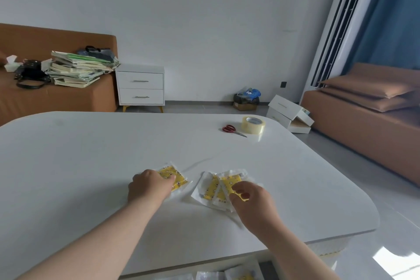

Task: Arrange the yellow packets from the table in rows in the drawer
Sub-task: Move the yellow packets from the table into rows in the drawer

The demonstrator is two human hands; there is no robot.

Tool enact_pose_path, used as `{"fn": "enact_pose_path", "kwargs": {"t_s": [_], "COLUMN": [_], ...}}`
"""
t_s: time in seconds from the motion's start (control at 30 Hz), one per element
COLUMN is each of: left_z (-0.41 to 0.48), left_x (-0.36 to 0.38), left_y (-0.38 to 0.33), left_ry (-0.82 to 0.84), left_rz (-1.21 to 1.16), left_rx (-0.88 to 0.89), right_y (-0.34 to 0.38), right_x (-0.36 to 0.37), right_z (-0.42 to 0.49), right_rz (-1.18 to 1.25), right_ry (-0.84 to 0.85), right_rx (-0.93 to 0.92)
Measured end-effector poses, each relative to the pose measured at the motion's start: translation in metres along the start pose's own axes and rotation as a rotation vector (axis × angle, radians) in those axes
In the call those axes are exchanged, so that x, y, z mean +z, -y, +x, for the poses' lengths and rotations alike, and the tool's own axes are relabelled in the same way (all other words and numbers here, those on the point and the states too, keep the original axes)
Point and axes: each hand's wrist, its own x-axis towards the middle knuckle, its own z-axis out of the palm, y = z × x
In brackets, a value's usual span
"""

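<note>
On the white table [91,166] lie yellow packets in clear wrappers. My left hand [148,185] rests on one packet [176,176], thumb pressed on its yellow face, fingers curled at its edge. To the right, a small overlapping pile of packets [213,187] lies under my right hand [252,200], whose fingers curl and pinch the top packet [230,183]. Below the table's front edge an open drawer [227,276] shows several packets inside, mostly cut off by the frame.
Red-handled scissors [233,130] and a roll of clear tape [253,124] lie at the table's far right. Beyond stand a white nightstand [140,86], a brown sofa with stacked books [77,68], and white drawers [288,116] on the floor.
</note>
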Motion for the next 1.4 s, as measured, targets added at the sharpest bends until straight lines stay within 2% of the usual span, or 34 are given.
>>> {"fn": "enact_pose_path", "kwargs": {"t_s": [0.17, 0.27, 0.5, 0.77, 0.83, 0.93, 1.1, 1.23, 1.4], "left_z": [0.003, 0.008, 0.019, 0.03, 0.03, 0.027, 0.029, 0.031, 0.033], "left_x": [0.008, 0.01, 0.005, 0.007, 0.01, 0.011, 0.007, 0.007, 0.004], "left_y": [-0.015, -0.021, -0.022, -0.026, -0.026, -0.025, -0.025, -0.02, -0.012], "left_ry": [-0.015, 0.025, 0.157, 0.26, 0.26, 0.194, 0.163, 0.166, 0.233], "left_rz": [0.235, 0.272, 0.123, -0.291, -0.308, -0.205, -0.223, -0.263, -0.413], "left_rx": [0.016, 0.035, 0.012, -0.045, -0.053, -0.047, -0.036, -0.046, -0.086], "right_y": [-0.006, -0.01, -0.01, -0.008, -0.009, -0.012, -0.012, -0.012, -0.012], "right_x": [-0.001, -0.004, -0.011, -0.001, 0.001, 0.003, 0.002, 0.0, -0.001], "right_z": [0.004, 0.007, 0.031, 0.048, 0.05, 0.053, 0.054, 0.053, 0.052], "right_rz": [0.029, 0.019, -0.052, -0.298, -0.331, -0.348, -0.354, -0.358, -0.341], "right_ry": [-0.052, -0.077, -0.123, 0.059, 0.065, 0.076, 0.085, 0.081, 0.113], "right_rx": [0.034, 0.074, 0.162, 0.268, 0.267, 0.252, 0.252, 0.266, 0.377]}}
